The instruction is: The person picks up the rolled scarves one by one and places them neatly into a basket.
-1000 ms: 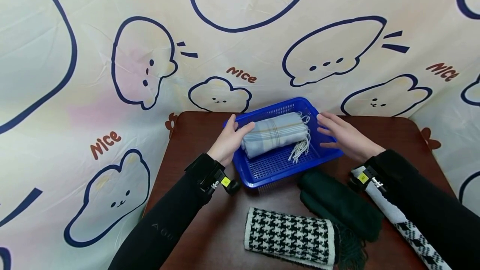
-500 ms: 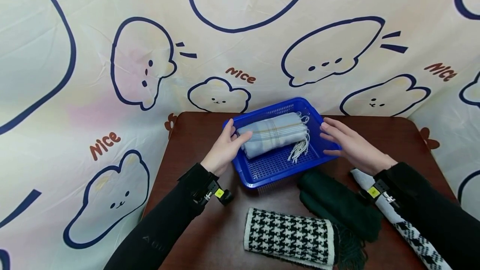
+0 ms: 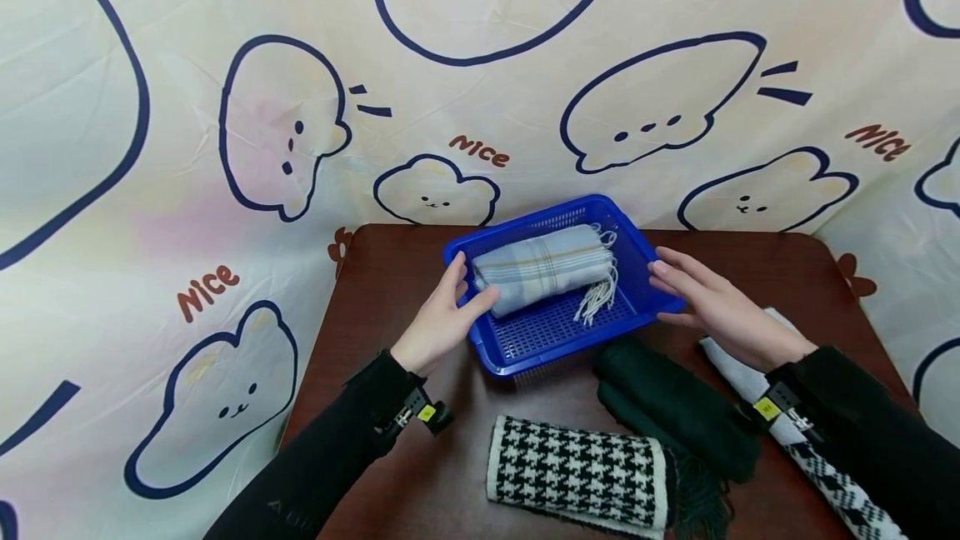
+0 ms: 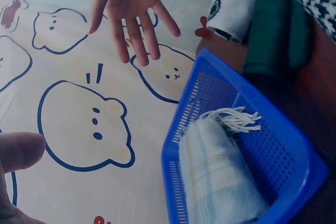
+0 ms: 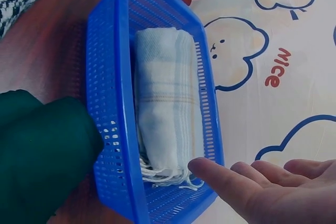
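Observation:
A folded light-blue plaid scarf (image 3: 543, 267) with white fringe lies inside a blue plastic basket (image 3: 570, 350), toward its back wall. My left hand (image 3: 442, 317), fingers extended and thumb apart, is at the basket's left end and holds nothing. At the opposite end my right hand (image 3: 723, 307) is spread with its palm turned toward the basket, also holding nothing. In the left wrist view the other hand (image 4: 128, 11) shows beyond the basket with its fingers apart. The right wrist view shows the scarf (image 5: 165, 98) lengthwise, its fringe at the near end.
A black-and-white houndstooth scarf (image 3: 577, 473) lies folded on the brown table (image 3: 420, 448) in front of the basket. Beside it is a dark green scarf (image 3: 675, 407). A white and black patterned scarf (image 3: 836, 473) lies partly under the right arm. A printed cloth backdrop (image 3: 525, 107) stands behind.
Both hands have drawn back and outward from the basket, the left toward lower left, the right toward lower right. The basket and scarves stay in place.

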Demonstrator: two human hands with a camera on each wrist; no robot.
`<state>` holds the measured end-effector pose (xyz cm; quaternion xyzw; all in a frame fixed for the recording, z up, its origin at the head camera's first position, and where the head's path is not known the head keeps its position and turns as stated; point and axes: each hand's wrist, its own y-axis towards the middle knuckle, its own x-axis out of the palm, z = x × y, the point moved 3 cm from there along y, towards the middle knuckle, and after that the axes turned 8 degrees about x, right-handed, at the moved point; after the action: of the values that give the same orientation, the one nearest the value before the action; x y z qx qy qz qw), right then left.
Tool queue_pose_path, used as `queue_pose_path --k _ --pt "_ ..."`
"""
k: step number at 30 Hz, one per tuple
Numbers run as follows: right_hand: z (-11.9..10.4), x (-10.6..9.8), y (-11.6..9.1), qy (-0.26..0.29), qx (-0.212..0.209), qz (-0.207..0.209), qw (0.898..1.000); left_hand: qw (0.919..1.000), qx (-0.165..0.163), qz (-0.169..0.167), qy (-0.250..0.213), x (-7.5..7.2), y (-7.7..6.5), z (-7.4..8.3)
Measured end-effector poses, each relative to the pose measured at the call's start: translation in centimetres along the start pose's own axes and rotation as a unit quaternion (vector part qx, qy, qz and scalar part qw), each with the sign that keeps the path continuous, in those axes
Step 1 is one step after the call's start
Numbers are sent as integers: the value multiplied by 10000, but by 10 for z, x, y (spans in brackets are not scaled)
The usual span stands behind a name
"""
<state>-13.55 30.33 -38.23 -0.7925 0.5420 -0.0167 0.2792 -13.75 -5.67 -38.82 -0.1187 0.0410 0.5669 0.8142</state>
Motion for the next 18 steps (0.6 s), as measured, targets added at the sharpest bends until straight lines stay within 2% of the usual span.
queue_pose_path --k 7,14,18 --pt "7 2 -7 -115 -75 58 9999 9985 280 -60 464 -1 -11 -5" --pt "14 8 -14 -225 -37 99 9997 9972 286 -55 685 -3 -19 -13" --pt "17 12 -19 -267 -64 79 9996 9954 422 -111 851 -5 -25 -18"
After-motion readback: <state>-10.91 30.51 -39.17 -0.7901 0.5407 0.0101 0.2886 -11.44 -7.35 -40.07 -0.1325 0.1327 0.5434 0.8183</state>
